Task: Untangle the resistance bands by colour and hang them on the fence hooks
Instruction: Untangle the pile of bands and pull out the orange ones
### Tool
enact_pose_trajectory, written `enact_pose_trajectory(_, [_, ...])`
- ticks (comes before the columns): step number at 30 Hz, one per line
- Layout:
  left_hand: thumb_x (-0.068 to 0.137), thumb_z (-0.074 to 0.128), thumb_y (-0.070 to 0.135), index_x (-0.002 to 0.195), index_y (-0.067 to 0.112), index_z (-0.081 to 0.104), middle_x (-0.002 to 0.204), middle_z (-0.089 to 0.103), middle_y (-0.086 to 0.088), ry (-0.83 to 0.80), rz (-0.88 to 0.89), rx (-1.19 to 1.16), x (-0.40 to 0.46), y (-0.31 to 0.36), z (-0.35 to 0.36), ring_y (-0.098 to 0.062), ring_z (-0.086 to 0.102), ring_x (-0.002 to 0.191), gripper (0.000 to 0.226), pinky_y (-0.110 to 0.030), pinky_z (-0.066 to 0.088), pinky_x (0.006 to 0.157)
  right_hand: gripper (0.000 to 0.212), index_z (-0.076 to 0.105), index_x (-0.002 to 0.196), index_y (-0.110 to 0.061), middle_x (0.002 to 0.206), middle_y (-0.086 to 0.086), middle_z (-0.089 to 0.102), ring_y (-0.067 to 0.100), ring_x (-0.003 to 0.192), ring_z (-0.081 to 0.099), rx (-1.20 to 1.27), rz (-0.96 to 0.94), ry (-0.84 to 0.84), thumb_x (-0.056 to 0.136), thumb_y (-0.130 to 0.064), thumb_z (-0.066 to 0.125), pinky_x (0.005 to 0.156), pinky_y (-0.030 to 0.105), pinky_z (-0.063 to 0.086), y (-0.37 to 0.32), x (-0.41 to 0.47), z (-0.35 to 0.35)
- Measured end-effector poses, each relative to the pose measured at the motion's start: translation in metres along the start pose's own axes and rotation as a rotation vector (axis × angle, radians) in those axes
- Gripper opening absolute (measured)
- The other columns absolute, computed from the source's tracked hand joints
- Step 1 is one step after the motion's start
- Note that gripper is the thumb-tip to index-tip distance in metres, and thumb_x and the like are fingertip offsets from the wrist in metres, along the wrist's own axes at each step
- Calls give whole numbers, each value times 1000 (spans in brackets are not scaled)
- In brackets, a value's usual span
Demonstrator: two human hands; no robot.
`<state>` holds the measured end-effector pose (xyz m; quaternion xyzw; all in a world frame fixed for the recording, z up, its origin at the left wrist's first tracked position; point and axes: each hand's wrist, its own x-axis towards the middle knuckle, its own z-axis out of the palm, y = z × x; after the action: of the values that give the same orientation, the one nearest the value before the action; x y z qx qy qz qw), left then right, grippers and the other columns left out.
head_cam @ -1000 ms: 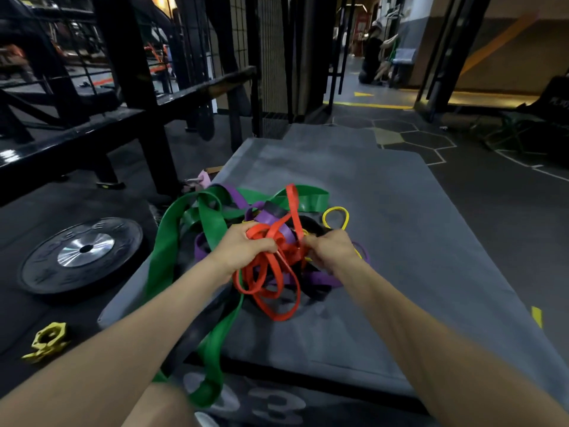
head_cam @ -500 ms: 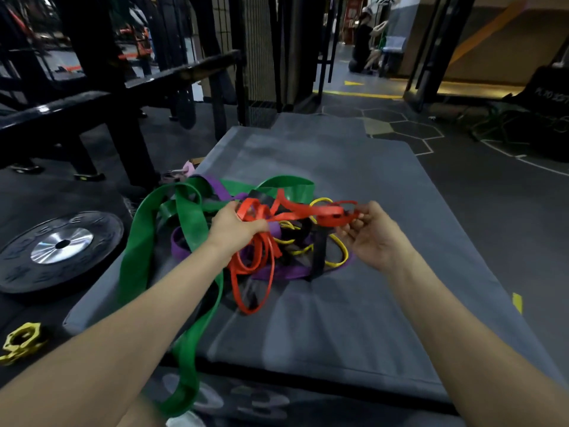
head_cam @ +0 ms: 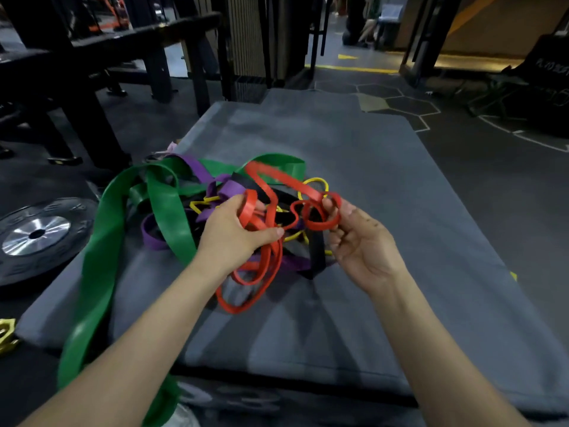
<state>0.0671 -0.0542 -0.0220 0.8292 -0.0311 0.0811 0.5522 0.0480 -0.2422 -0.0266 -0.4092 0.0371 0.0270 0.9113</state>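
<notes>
A tangle of resistance bands lies on a grey padded box [head_cam: 385,211]. My left hand [head_cam: 234,232] grips several loops of the red band [head_cam: 261,272], which hang down below it. My right hand [head_cam: 360,241] pinches another curled loop of the same red band at its fingertips. A wide green band [head_cam: 101,251] trails from the pile over the box's left front edge. Purple band [head_cam: 154,238], thin yellow band [head_cam: 317,181] and black band [head_cam: 317,254] are wound through the heap under the hands.
A black weight plate [head_cam: 37,235] lies on the floor to the left, with a yellow collar [head_cam: 6,334] near it. Dark rack frames [head_cam: 86,97] and a mesh fence panel [head_cam: 246,35] stand behind the box. A person sits far back.
The red strand that was stretched straight between my hands has slackened. My right hand has come in towards the left and now holds a curled red loop.
</notes>
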Motion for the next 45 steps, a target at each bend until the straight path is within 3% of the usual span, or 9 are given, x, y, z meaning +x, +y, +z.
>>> enact_pose_trajectory(4, [59, 86, 18, 83, 10, 62, 64, 66, 9, 19, 88, 1, -10, 8, 2, 1, 56, 55, 35, -16, 45, 64, 25, 67, 97, -5, 81, 2, 73, 6, 59, 56, -175, -102, -53, 75, -10, 56, 50, 13, 37, 10, 0, 14])
enact_pose_trajectory(8, [55, 87, 18, 81, 18, 64, 64, 68, 12, -3, 88, -63, -13, 7, -4, 0, 59, 56, 34, -16, 49, 64, 22, 75, 90, -21, 86, 12, 66, 26, 79, 48, -365, -167, -95, 70, -11, 71, 71, 29, 38, 26, 0, 15])
enact_pose_trajectory(15, [43, 76, 47, 75, 23, 64, 63, 68, 10, -48, 50, -190, -30, 10, -8, -3, 60, 57, 42, -19, 51, 63, 41, 61, 114, -17, 107, -12, 62, -17, 98, 56, -845, -411, -191, 81, 8, 61, 86, 3, 41, 27, -12, 28])
enact_pose_trajectory(21, [74, 71, 1, 77, 15, 69, 68, 70, 1, -133, -118, -480, -31, 8, -2, -6, 63, 61, 14, -17, 52, 61, 44, 66, 97, -36, 103, -26, 61, -6, 105, 58, -1041, -483, -219, 78, 5, 68, 95, 25, 48, 30, -12, 27])
enact_pose_trajectory(26, [80, 61, -1, 70, 16, 65, 56, 60, 5, -187, -188, -511, -27, 13, 3, -6, 53, 51, 20, -17, 46, 56, 28, 70, 95, -14, 98, -18, 54, -8, 83, 55, -1269, -698, -89, 73, 3, 70, 75, 3, 37, 30, -13, 29])
enact_pose_trajectory(30, [78, 65, 2, 74, 10, 66, 65, 64, -5, -191, -245, -549, -28, 11, 4, -13, 58, 55, 9, -23, 49, 61, 36, 58, 105, -16, 103, -9, 48, 4, 59, 45, -1455, -622, 29, 74, 0, 66, 69, 23, 44, 27, -12, 33])
enact_pose_trajectory(34, [72, 74, 10, 75, 11, 72, 77, 70, -13, -118, -164, -452, -25, 8, 3, -23, 63, 70, 3, -38, 52, 80, 23, 61, 105, -12, 108, 4, 52, 24, 81, 57, -1610, -613, 8, 82, -8, 62, 76, 37, 46, 23, -14, 34])
enact_pose_trajectory(40, [88, 61, 19, 58, 14, 67, 48, 62, 4, 137, -180, -433, -8, 3, -12, -12, 56, 48, 31, -29, 47, 62, 3, 57, 91, -16, 91, 0, 51, 16, 71, 51, -1341, -663, 142, 89, -13, 58, 63, 15, 35, 15, -17, 27])
enact_pose_trajectory(45, [91, 55, 13, 64, 9, 58, 34, 48, 9, 141, -143, -457, -11, 5, -9, 1, 40, 31, 28, -12, 36, 40, 16, 49, 78, -16, 62, 0, 54, 5, 46, 50, -753, -343, 300, 93, -12, 51, 49, 22, 44, 20, -15, 24])
